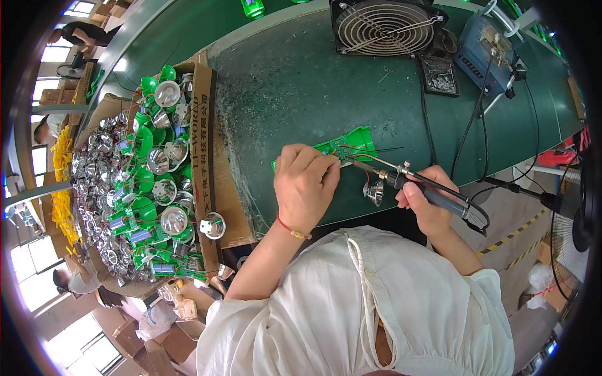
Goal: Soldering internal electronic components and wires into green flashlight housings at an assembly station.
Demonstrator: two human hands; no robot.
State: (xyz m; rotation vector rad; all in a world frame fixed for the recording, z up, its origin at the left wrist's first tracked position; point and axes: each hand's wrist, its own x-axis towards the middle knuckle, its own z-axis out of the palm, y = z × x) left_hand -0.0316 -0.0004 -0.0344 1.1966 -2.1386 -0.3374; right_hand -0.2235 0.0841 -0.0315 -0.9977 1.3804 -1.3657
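A green plastic half-shell (359, 139) with a small circuit board and thin wires lies on the green worktable (276, 88). Over its left part is my left hand (305, 185), closed, with thumb and forefinger pinched beside the board; what they hold is hidden. My right hand (434, 219) grips a soldering iron (448, 203) by its grey handle. A thin tube runs along the iron, and its tip points left at the board, close to my left fingertips. Just below the shell, a silver reflector cup (375, 193) hangs on wires near the table's front edge.
At left, a cardboard box (204, 144) holds green shells with reflectors, beside a heap of silver reflectors (100, 169). A square fan (389, 28), a small black tray (439, 76) and a blue soldering unit (480, 59) with trailing cables stand at the back. Other people are far left.
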